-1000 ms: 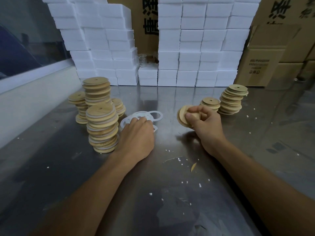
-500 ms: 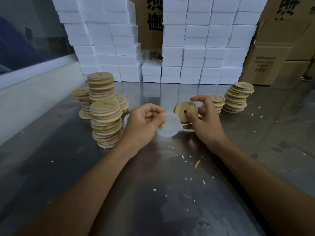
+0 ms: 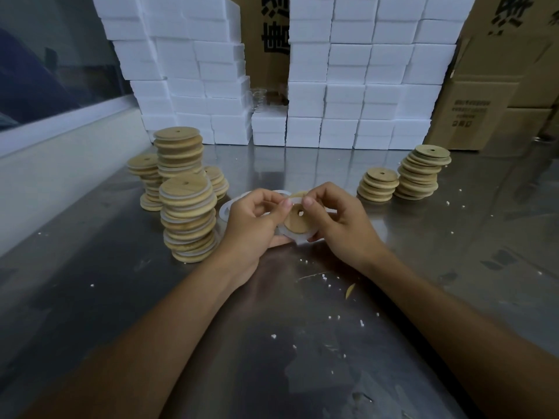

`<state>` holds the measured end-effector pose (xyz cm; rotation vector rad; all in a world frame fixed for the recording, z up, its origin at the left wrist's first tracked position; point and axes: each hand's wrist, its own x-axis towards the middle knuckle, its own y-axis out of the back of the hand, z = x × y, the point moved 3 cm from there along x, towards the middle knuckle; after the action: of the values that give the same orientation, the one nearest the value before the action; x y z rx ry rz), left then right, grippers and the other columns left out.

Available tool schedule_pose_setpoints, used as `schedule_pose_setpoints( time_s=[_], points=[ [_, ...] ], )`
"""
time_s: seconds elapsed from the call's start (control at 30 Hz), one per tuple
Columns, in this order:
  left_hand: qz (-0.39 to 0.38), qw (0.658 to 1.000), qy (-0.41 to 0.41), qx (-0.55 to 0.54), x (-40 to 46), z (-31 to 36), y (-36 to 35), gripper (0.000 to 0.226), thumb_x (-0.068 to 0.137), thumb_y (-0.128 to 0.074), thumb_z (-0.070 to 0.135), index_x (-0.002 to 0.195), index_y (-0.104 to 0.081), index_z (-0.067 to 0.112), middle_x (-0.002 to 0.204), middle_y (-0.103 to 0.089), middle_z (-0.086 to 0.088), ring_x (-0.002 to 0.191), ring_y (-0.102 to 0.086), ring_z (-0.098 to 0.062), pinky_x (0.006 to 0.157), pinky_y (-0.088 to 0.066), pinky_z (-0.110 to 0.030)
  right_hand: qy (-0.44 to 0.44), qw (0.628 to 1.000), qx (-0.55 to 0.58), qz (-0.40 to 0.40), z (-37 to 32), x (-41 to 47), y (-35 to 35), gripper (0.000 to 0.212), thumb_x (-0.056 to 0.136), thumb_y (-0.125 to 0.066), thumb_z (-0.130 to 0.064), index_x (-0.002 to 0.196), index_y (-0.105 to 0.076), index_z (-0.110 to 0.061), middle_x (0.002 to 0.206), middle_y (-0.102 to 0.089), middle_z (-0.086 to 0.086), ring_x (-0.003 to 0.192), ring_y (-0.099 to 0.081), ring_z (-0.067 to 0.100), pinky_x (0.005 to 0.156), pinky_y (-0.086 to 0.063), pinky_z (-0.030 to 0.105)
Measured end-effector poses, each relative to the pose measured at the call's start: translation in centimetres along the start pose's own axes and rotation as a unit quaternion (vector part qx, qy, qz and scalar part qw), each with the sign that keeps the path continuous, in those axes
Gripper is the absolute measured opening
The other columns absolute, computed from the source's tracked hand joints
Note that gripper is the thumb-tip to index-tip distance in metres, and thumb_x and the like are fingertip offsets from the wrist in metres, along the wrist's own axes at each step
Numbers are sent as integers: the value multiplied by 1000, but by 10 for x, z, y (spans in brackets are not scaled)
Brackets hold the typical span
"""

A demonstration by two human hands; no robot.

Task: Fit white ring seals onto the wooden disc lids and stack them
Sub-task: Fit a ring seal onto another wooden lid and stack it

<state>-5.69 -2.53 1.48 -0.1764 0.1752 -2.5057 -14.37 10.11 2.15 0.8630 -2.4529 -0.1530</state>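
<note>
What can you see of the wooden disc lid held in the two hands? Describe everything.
The wooden disc lid is round, pale tan wood with a small hole near its middle. It is held tilted above the metal table, between the left hand and right hand. A white ring seal lies around its lower edge; both thumbs press at its top.

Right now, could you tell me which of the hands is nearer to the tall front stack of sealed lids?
Left. The left hand sits just right of the front stack, nearly beside it; the right hand is farther right, past the held disc.
</note>
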Motion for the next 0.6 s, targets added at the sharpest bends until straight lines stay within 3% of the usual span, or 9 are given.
schedule_pose_setpoints(
  time_s=[0.1,0.23,0.3,0.37,0.5,0.6],
  points=[
    [20,1000,-10,-9,0,-2,0,16,88,-69,12,74,-64,18,97,-70,-8,94,-70,-24,72,-60,-49,12,1000,-15,-4,1,-2,-4,12,100,-55,-26,95,-56,-16,85,-67,1,71,-65,20,58,-59,41],
    [47,997,-56,33,0,-2,1,24,88,-70,14,68,-66,27,98,-69,-7,98,-68,-30,77,-58,-55,27,998,-62,17,3,-3,-4,11,100,-53,-35,97,-53,-24,77,-69,-1,66,-64,21,58,-55,50],
    [59,991,-99,66,0,0,1,26,87,-71,13,69,-67,31,92,-71,-4,92,-69,-34,77,-58,-56,31,996,-75,31,3,-3,-4,12,100,-53,-36,97,-53,-25,77,-70,-4,62,-62,16,59,-55,49],
    [68,983,-140,93,1,2,3,28,85,-72,11,68,-67,33,83,-73,1,82,-70,-32,74,-59,-50,34,995,-81,45,2,-3,-4,10,99,-56,-33,96,-56,-23,78,-70,-9,62,-63,12,60,-56,46],
    [87,970,-181,137,4,2,6,26,81,-76,10,68,-67,30,77,-73,9,76,-69,-13,71,-54,-31,33,995,-75,63,2,-1,-4,8,96,-63,-19,89,-62,-15,78,-68,-12,72,-67,16,60,-58,48],
    [86,972,-174,134,5,-1,7,25,82,-75,9,70,-68,30,81,-74,3,81,-71,-20,76,-59,-46,29,995,-61,74,2,-1,-5,9,94,-65,-18,87,-64,-13,78,-69,-8,74,-68,16,59,-59,45]
  ],
)
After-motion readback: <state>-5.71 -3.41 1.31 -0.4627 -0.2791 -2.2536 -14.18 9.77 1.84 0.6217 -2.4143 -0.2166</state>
